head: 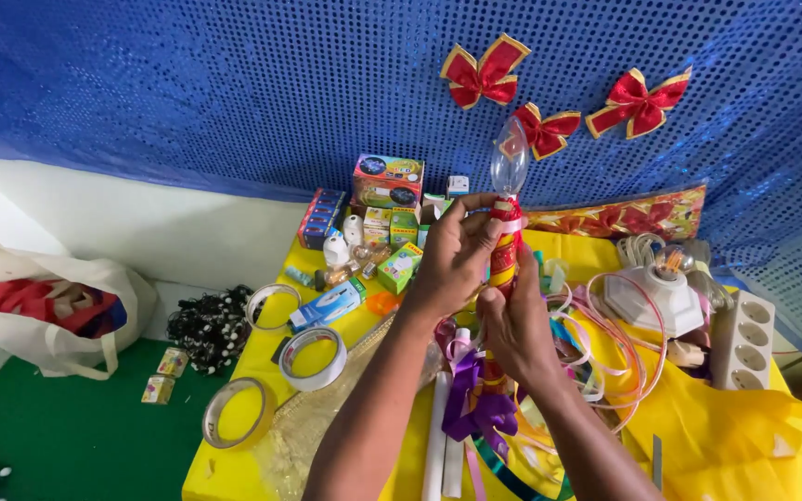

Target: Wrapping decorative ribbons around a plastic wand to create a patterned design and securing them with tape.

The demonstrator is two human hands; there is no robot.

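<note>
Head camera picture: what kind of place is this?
Probably a craft or decorating corner. A yellow table holds tape rolls and ribbons, red bows hang on blue sequin cloth, and both hands wrap a ribboned bulb.

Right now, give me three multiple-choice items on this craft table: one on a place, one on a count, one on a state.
1. Where do the tape rolls lie?
A. On the yellow table's left part
B. In the cloth bag
C. On the power strip

2. How many red bows hang on the blue sequin cloth?
A. One
B. Three
C. Five

3. How is the clear bulb held?
A. Flat on the table
B. Upright atop a ribbon-wrapped stick, between both hands
C. Hanging from a cord

Answers:
1. A: the rolls lie left of the arms.
2. B: three bows show on the cloth.
3. B: the left hand and right hand grip the stick, bulb upward.
</note>
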